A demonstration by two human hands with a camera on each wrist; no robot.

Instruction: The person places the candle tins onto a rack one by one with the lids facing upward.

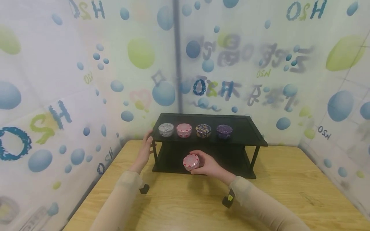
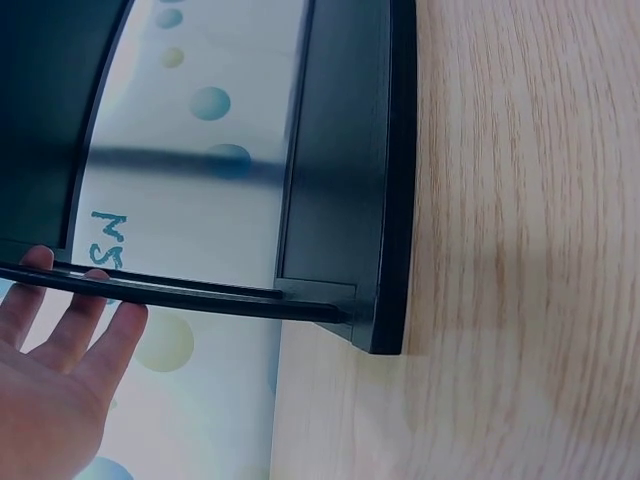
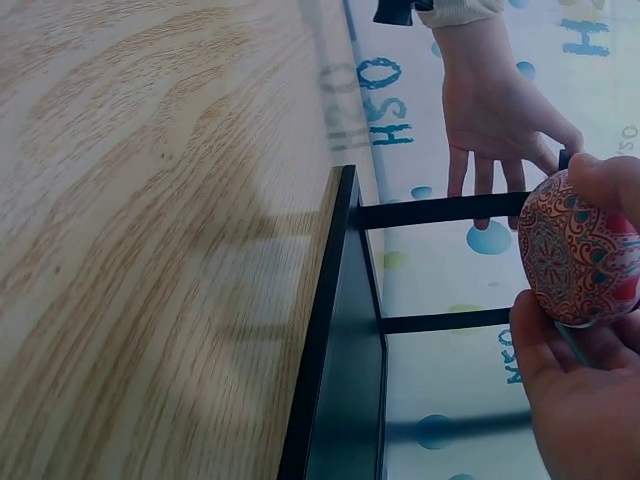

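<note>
My right hand [image 1: 208,164] grips a round pink-and-red patterned tin [image 1: 191,162] in front of the lower level of a black two-level shelf [image 1: 205,174]. In the right wrist view, thumb and fingers hold the tin [image 3: 570,255] at its edges, its ornate face visible. At the shelf's left end, my left hand [image 1: 144,152] has its fingers extended against the side post, as the left wrist view also shows at the post [image 2: 180,295]. On the top level stand a silver-grey tin [image 1: 166,130], another pink tin [image 1: 184,130], a dark blue-and-gold tin [image 1: 203,131] and a purple tin [image 1: 224,131].
The shelf stands toward the back of a wooden table [image 1: 179,205]. Behind and beside it hang pale curtains [image 1: 254,57] printed with blue and green spots and lettering. The shelf's right post [image 1: 254,158] rises on the far side from my left hand.
</note>
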